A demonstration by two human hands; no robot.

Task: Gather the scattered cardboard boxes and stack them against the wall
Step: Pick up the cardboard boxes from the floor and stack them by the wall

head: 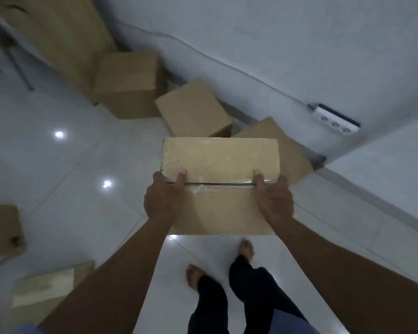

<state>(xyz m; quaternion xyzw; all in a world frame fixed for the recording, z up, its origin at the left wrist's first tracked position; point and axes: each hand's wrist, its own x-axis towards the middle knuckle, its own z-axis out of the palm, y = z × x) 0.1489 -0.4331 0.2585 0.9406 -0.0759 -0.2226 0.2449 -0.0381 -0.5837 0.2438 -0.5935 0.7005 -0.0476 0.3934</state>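
Near the wall, we carry a taped box (pixel 220 162) at chest height.
Left hand (pixel 163 196) and right hand (pixel 274 197) grip its sides, thumbs curled on top; next we judge it wants lowering onto the boxes by the wall (pixel 193 109).

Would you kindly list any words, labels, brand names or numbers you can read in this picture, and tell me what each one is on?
None can be read.
Held cardboard box, gripped by the left hand and right hand: plain, clear tape only, no print visible.
Boxes by the wall: plain faces, no text.
Power strip on the wall: no legible marking; too small and blurred to tell.
Box at the left edge: a small dark mark, unreadable.
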